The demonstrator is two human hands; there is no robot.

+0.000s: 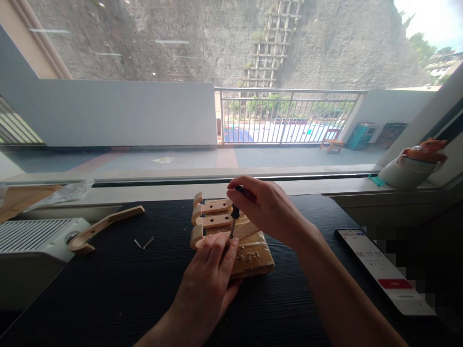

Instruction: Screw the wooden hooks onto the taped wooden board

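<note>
A wooden rack (253,258) with three curved wooden hooks (211,214) lies on a black table (108,289). My right hand (269,207) is closed round the handle of a small screwdriver (234,219), held upright with its tip down on the rack. My left hand (213,274) rests on the rack just below the tip, fingers together and pressing on the wood. A loose wooden hook (104,226) lies at the table's left. Two screws (143,243) lie between that hook and the rack.
A phone (385,270) with a timer on its screen lies at the right of the table. A white heater (32,241) stands at the left. Behind the table runs a windowsill with a white pot (408,171) at the right and a plastic bag (61,193) at the left.
</note>
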